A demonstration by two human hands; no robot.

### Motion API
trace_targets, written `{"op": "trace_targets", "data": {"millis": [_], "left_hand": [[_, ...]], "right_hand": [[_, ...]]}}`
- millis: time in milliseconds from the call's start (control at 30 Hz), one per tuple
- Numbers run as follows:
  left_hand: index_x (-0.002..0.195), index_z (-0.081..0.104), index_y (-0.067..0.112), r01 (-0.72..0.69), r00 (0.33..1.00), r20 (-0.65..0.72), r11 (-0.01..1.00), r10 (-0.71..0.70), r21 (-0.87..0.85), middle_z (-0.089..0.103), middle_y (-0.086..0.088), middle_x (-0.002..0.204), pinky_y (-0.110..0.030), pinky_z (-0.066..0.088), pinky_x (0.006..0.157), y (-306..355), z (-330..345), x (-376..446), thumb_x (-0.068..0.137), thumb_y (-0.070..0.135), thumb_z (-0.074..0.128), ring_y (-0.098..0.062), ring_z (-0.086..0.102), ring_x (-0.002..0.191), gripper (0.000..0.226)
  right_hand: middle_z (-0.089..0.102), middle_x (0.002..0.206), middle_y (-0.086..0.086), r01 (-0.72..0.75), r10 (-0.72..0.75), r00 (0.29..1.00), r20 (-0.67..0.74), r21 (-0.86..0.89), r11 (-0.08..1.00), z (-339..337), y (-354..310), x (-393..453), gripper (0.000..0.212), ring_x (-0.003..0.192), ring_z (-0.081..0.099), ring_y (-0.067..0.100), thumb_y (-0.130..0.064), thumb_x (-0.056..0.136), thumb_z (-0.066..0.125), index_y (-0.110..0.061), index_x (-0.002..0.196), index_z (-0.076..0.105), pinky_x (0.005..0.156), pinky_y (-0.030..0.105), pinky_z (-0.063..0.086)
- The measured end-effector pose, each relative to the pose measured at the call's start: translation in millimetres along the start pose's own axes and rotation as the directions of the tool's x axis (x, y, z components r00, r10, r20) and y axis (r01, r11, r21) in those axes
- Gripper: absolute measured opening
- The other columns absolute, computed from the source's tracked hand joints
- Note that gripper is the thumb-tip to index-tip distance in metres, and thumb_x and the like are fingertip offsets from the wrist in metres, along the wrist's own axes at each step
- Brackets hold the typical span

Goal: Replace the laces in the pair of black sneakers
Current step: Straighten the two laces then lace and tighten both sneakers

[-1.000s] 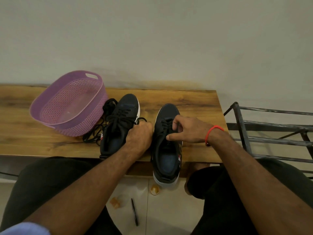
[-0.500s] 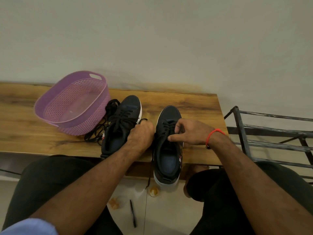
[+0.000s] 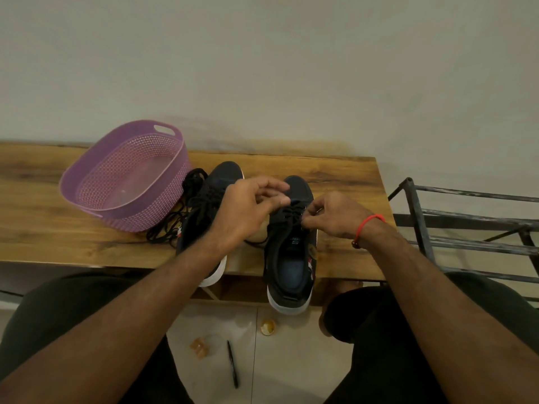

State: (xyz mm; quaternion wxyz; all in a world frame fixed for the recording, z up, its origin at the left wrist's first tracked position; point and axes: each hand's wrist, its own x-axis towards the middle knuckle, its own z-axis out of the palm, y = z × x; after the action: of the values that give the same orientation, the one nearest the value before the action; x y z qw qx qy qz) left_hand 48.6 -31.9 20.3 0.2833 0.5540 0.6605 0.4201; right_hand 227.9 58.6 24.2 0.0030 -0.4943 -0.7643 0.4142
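At frame centre, my right hand [image 3: 335,215] pinched the right sneaker [image 3: 291,246] lace — my left hand [image 3: 248,211], fingers loosely curled, held nothing I could tell — to work it loose.

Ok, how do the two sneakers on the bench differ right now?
The right sneaker has both hands at its laces: the right hand pinches the lace and the left hand reaches over it. The left sneaker is untouched, partly hidden behind the left forearm. The right sneaker's heel overhangs the bench edge further. A loose lace lies beside the left sneaker only. Both are black with white soles.
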Motion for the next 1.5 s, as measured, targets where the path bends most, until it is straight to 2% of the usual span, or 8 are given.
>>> {"op": "trace_targets", "data": {"millis": [133,233,367,867,1067,1167,1300,1500], "left_hand": [[0.099,0.076,0.026,-0.096,0.993,0.088,0.966,0.077,0.238,0.067,0.014,0.106,-0.032,0.057,0.088,-6.4,18.4,-8.7,0.09,0.032,0.074,0.0,0.061,0.094,0.011],[0.1,0.076,0.031,-0.108,0.992,0.104,0.907,0.072,0.407,0.049,0.009,0.14,-0.035,0.035,0.102,-10.2,24.7,-8.3,0.09,0.041,0.073,-0.014,0.041,0.126,0.014],[0.099,0.076,0.036,-0.082,0.993,0.111,0.864,0.03,0.498,0.033,0.009,0.157,-0.044,0.027,0.105,-5.4,25.7,-9.1,0.089,0.046,0.072,-0.02,0.023,0.135,0.014],[0.108,0.072,0.029,-0.123,0.985,0.17,0.64,-0.012,0.758,0.025,0.001,0.161,-0.05,0.027,0.112,18.7,37.6,-9.7,0.092,0.048,0.065,-0.029,0.019,0.144,0.026],[0.108,0.072,0.029,-0.143,0.988,0.146,0.646,0.049,0.75,0.031,0.004,0.157,-0.048,0.028,0.108,7.7,40.1,-8.8,0.094,0.048,0.062,-0.026,0.024,0.142,0.025],[0.103,0.073,0.035,-0.133,0.991,0.107,0.672,0.081,0.728,0.036,0.008,0.155,-0.046,0.029,0.103,1.5,37.9,-7.6,0.092,0.051,0.065,-0.024,0.027,0.139,0.021],[0.104,0.073,0.039,-0.114,0.993,0.092,0.719,0.069,0.686,0.038,0.013,0.153,-0.045,0.028,0.101,-2.3,37.5,-7.4,0.091,0.052,0.066,-0.02,0.027,0.137,0.019],[0.105,0.073,0.039,-0.09,0.996,0.07,0.75,0.058,0.656,0.04,0.015,0.151,-0.043,0.026,0.099,-4.6,38.9,-8.7,0.091,0.051,0.066,-0.018,0.028,0.135,0.019]], "right_hand": [[0.068,0.093,-0.003,-0.007,0.008,0.998,-0.056,0.028,1.0,0.0,0.4,3.3,0.012,0.088,0.06,0.008,-0.026,0.088,0.073,-0.016,0.095,0.073,0.067,0.021,0.047],[0.067,0.097,-0.003,-0.02,0.026,0.997,-0.071,0.078,0.997,-1.5,2.2,5.3,0.01,0.093,0.061,0.012,-0.023,0.086,0.074,-0.018,0.095,0.073,0.071,0.024,0.05],[0.065,0.112,0.001,-0.025,0.031,0.998,-0.05,0.12,0.992,-5.0,5.7,6.4,0.02,0.103,0.06,0.016,-0.019,0.085,0.076,-0.019,0.103,0.069,0.076,0.028,0.05],[0.067,0.111,0.005,-0.019,0.02,1.0,-0.008,0.151,0.988,-5.0,9.5,7.2,0.022,0.103,0.063,0.021,-0.014,0.086,0.074,-0.024,0.104,0.065,0.072,0.029,0.049],[0.07,0.1,0.0,-0.004,0.004,1.0,-0.004,0.143,0.99,-8.2,8.7,5.4,0.009,0.096,0.066,0.014,-0.022,0.092,0.069,-0.023,0.101,0.068,0.086,0.034,0.054],[0.07,0.088,-0.008,0.0,0.0,1.0,0.007,0.111,0.994,-10.8,8.1,4.0,0.009,0.087,0.063,0.007,-0.018,0.097,0.062,-0.02,0.098,0.07,0.079,0.026,0.052],[0.068,0.09,-0.006,0.032,-0.033,0.999,0.036,0.024,0.999,-9.7,7.1,4.6,0.008,0.088,0.062,0.01,-0.016,0.094,0.066,-0.018,0.094,0.074,0.068,0.021,0.048],[0.07,0.102,0.005,0.012,-0.011,0.998,0.064,-0.023,1.0,-10.0,5.2,2.0,0.015,0.096,0.064,0.021,-0.024,0.096,0.063,-0.015,0.098,0.075,0.075,0.032,0.054]]}}
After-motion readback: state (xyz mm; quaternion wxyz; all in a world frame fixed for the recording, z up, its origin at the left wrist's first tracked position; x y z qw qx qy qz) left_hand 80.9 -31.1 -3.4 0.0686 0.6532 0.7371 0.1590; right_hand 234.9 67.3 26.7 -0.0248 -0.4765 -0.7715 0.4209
